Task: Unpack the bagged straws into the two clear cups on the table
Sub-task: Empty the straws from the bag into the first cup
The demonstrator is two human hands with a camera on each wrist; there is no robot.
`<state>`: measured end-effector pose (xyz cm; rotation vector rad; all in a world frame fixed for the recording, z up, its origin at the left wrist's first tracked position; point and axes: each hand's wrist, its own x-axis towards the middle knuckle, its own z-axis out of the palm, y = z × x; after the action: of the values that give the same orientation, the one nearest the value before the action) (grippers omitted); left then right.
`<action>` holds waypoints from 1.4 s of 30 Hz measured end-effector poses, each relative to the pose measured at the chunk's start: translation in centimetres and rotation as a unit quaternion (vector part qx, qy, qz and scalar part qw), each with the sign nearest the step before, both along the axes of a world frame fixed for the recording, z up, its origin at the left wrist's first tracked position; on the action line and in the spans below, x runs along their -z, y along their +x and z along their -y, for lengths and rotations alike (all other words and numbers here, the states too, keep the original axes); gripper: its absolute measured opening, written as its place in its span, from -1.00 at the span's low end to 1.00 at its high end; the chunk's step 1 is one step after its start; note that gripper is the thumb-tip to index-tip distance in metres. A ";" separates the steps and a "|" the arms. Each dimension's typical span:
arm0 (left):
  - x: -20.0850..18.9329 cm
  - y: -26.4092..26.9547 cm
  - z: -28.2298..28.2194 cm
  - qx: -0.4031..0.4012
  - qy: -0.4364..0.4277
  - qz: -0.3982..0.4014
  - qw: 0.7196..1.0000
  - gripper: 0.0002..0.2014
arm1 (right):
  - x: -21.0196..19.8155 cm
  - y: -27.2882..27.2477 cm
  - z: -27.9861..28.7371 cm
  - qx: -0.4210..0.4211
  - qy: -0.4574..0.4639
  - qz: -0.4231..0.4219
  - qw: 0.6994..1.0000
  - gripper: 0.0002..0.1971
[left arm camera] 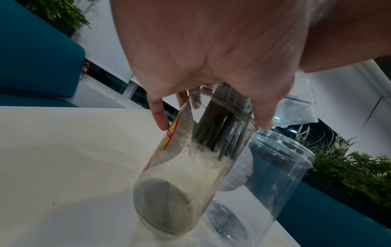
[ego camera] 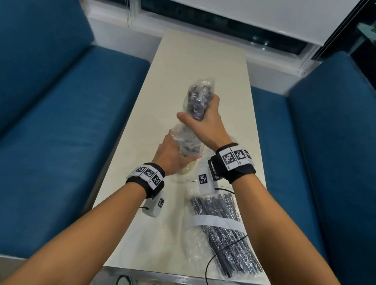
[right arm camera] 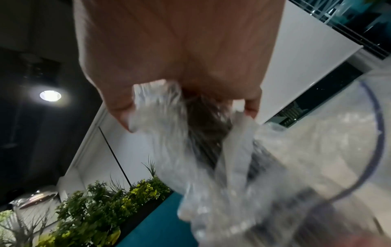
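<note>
Right hand (ego camera: 206, 123) grips the straw bag (ego camera: 199, 100) upended; below it, left hand (ego camera: 173, 154) steadies the tilted cup (left arm camera: 190, 163) to catch straws.

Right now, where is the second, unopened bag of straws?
In the head view the unopened bag of straws lies flat on the table, at its near right corner, under the right forearm.

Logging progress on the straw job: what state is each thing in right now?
Held clear plastic bag of dark straws: upended over cup, right hand gripping.
Tall clear plastic cup: tilted, straw ends entering, left hand holding rim.
Second clear cup: upright, empty.
Second straw bag: lying flat, full.
</note>
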<state>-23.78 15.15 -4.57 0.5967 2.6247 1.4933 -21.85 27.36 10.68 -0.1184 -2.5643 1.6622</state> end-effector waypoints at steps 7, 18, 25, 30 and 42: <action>0.7 -0.4 -0.1 -0.002 -0.010 0.002 1.000 -0.18 | -1.6 0.5 -1.4 0.031 0.165 -0.112 0.979 -0.22; -0.2 0.3 0.1 -0.014 0.026 0.046 0.999 -0.09 | -3.6 0.9 -2.2 0.053 0.235 -0.188 0.952 -0.66; -0.4 0.5 0.4 -0.009 0.019 0.072 0.997 -0.11 | -4.0 1.8 -2.0 -0.013 0.285 -0.093 0.954 -0.36; -1.0 0.9 0.4 -0.010 0.046 0.087 0.995 -0.21 | -4.4 3.3 -2.2 -0.081 0.265 -0.064 0.959 -0.19; -2.3 2.6 0.8 -0.128 0.059 0.091 0.986 0.08 | -5.6 4.1 -3.2 0.088 0.219 -0.233 0.943 -0.61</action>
<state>-21.13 14.32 -2.31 0.1224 2.5618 1.6903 -17.75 30.60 16.23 0.0674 -2.3899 0.8908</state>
